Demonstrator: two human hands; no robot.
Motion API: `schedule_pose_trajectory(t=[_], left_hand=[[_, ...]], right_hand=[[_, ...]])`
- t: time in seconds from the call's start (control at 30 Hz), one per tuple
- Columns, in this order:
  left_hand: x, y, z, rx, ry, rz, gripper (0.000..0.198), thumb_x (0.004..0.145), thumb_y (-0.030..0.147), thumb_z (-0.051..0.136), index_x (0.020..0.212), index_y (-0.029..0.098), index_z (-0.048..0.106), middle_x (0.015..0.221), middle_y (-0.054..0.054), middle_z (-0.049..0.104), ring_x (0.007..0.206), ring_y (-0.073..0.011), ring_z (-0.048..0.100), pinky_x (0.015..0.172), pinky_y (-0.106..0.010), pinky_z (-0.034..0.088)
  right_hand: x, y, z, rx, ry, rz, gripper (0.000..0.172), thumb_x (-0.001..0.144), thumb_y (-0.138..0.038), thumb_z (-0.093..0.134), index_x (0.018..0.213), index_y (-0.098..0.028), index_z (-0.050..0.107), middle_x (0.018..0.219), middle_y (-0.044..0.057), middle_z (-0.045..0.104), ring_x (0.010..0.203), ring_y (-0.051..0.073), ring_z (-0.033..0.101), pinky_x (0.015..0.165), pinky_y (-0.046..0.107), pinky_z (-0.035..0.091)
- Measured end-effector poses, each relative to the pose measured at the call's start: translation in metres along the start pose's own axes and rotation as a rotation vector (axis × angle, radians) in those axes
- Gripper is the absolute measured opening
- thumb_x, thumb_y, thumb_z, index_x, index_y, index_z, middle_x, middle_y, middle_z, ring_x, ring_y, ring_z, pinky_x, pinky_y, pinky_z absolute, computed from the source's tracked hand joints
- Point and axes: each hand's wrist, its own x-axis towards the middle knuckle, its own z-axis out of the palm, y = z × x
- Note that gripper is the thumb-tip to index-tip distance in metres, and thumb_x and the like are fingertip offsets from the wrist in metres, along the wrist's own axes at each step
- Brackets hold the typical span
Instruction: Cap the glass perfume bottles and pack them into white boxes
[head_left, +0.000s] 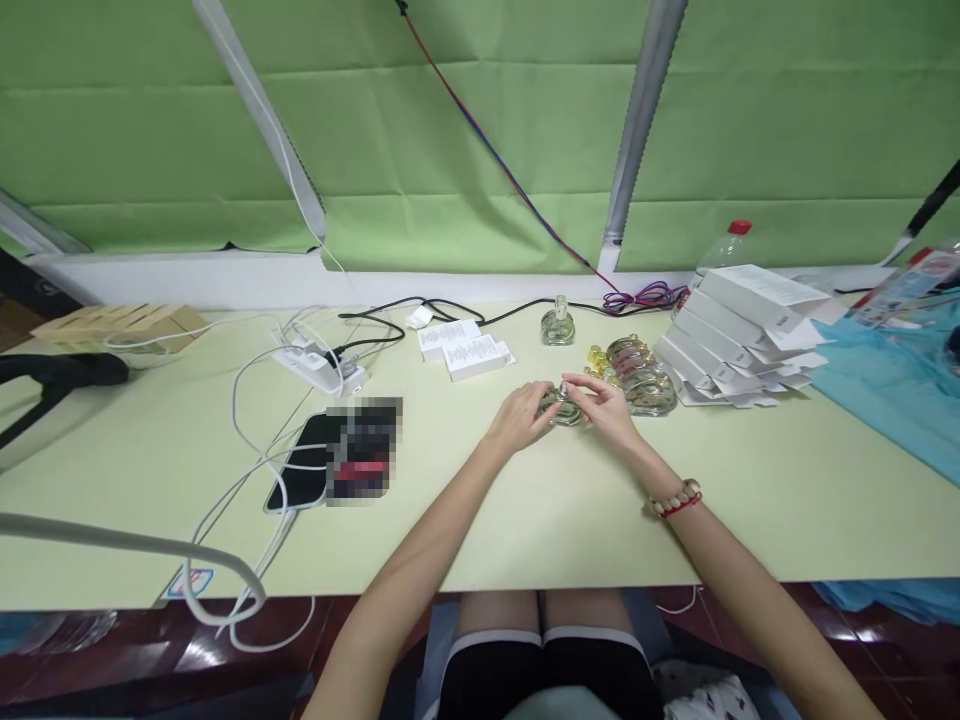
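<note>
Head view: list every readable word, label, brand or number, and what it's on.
None is readable.
Flat white boxes: print too small.
Stacked white boxes: end print blurred.
Red-and-white package: markings blurred.
Blue-bordered sticker: illegible.
Dark device: partly pixelated, nothing legible.
The glass bottle between left hand and right hand: no legible text.

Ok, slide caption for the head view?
Left hand and right hand at a clear bottle, more bottles and stacked white boxes to the right.

A phone (309,484) lies near a white power strip (313,367); green fabric (480,130) hangs behind the table (427,440).
</note>
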Motion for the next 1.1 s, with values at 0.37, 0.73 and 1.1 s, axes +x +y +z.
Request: schedule_pose_trajectory(t=[0.37, 0.73, 1.1], left_hand=[[0.003, -0.004, 0.002, -0.030, -0.047, 0.010, 0.033, 0.092, 0.041, 0.030, 0.105, 0.016, 0.046, 0.093, -0.008, 0.060, 0.082, -0.0189, 0.056, 0.075, -0.032, 0.043], [0.005, -0.005, 0.004, -0.023, -0.052, 0.022, 0.032, 0.092, 0.041, 0.030, 0.105, 0.016, 0.046, 0.092, -0.008, 0.060, 0.083, -0.0185, 0.056, 0.073, -0.031, 0.042], [0.003, -0.003, 0.005, 0.002, 0.069, 0.010, 0.033, 0.091, 0.036, 0.032, 0.114, 0.016, 0.042, 0.099, -0.009, 0.060, 0.089, -0.0184, 0.056, 0.079, -0.032, 0.042]], right_hand=[[0.000, 0.000, -0.001, -0.062, -0.049, -0.013, 0.041, 0.074, -0.048, 0.061, 0.099, -0.017, 0.067, 0.048, -0.006, 0.042, 0.041, 0.005, 0.024, 0.039, 0.021, 0.019], [0.001, -0.001, -0.001, -0.057, -0.049, -0.016, 0.042, 0.076, -0.050, 0.058, 0.102, -0.019, 0.066, 0.066, -0.001, 0.058, 0.041, 0.004, 0.031, 0.039, 0.020, 0.025], [-0.005, -0.020, -0.019, -0.744, 0.294, -0.167, 0.032, 0.088, -0.035, 0.039, 0.100, -0.022, 0.065, 0.102, 0.005, 0.065, 0.066, 0.013, 0.056, 0.065, 0.028, 0.040]])
